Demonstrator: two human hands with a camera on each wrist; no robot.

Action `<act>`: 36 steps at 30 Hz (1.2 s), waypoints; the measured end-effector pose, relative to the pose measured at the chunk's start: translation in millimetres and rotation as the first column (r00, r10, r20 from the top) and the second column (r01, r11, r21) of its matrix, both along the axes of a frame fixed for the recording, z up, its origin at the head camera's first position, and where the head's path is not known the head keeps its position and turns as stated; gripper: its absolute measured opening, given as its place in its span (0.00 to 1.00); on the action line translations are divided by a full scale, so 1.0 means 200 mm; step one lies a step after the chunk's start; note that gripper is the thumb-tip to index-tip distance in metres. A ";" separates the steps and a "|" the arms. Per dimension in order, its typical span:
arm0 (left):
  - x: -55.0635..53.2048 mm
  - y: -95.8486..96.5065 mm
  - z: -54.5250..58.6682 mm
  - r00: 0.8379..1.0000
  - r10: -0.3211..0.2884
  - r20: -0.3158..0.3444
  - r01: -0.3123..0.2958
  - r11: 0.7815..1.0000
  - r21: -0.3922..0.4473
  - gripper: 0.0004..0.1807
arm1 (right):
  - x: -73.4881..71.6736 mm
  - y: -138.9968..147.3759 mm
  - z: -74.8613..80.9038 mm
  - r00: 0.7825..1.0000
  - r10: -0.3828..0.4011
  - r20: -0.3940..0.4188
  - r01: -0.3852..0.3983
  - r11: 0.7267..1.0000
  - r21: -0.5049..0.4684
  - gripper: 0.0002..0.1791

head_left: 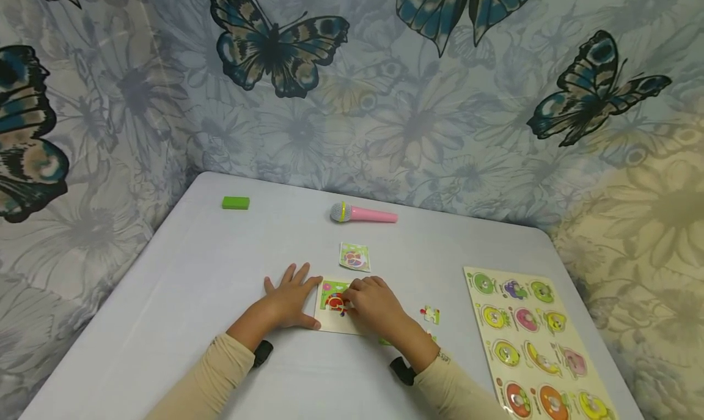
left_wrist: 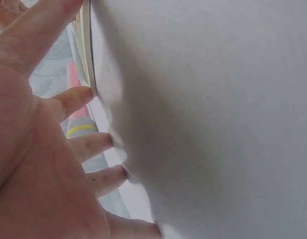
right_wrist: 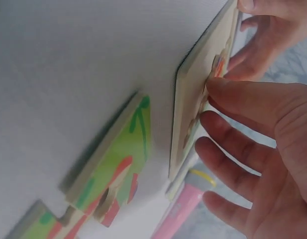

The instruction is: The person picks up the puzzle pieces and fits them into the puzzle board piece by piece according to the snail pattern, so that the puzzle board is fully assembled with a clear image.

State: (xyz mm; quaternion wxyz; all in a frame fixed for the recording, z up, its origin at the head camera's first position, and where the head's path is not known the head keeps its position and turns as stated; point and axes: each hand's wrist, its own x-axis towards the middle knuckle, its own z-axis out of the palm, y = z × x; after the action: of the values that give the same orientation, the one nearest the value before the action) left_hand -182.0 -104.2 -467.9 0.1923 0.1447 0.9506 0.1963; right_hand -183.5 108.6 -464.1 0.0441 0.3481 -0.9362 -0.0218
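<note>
A small wooden puzzle board [head_left: 339,326] lies on the white table, with bright green and red pieces fitted in its upper left part. My left hand [head_left: 286,302] is spread flat at its left side, thumb and index finger touching the edge. Over the right half of the board, my right hand [head_left: 378,307] bends its fingers down. In the right wrist view, the thumb and index finger pinch a puzzle piece [right_wrist: 218,64] at the board's surface; the fingers hide most of it. Loose puzzle pieces [head_left: 431,314] lie right of the board, some partly behind the right forearm.
Just beyond the board lies a small picture card [head_left: 354,257]. Farther back are a pink toy microphone [head_left: 374,215] and a green block [head_left: 236,203]. A large fruit-picture board [head_left: 481,331] takes up the right side of the table. Patterned walls stand behind and to the left.
</note>
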 end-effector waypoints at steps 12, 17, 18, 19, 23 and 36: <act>0.03 0.02 -0.01 1.000 0.002 0.000 -0.002 0.999 0.041 0.51 | 0.05 0.23 0.03 0.992 -0.111 0.066 0.117 0.988 -0.098 0.15; 0.03 0.01 -0.01 1.000 -0.002 0.003 0.002 0.999 0.042 0.51 | 0.07 0.41 0.03 0.976 -0.206 0.075 0.213 0.971 -0.106 0.18; 0.03 0.01 -0.01 1.000 -0.002 0.002 0.002 0.999 0.042 0.51 | 0.07 0.45 0.03 0.972 -0.223 0.076 0.231 0.967 -0.112 0.18; 0.03 0.01 -0.01 1.000 -0.002 0.001 0.002 0.999 0.039 0.52 | 0.08 0.49 0.03 0.967 -0.242 0.083 0.250 0.961 -0.118 0.18; 0.02 0.00 -0.01 1.000 0.002 -0.006 -0.002 1.000 0.030 0.52 | 0.09 0.62 0.04 0.939 -0.324 0.120 0.338 0.931 -0.136 0.18; 0.00 0.00 -0.02 1.000 -0.009 -0.011 0.009 1.000 0.029 0.52 | 0.12 0.75 0.00 0.934 -0.342 0.101 0.353 0.928 -0.119 0.14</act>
State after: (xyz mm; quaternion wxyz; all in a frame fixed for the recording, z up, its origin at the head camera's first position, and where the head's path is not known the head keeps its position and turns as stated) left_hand -181.8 -105.0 -471.1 0.1859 0.1528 0.9480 0.2085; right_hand -160.5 257.9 -465.0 0.0264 0.1737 -0.9833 0.0480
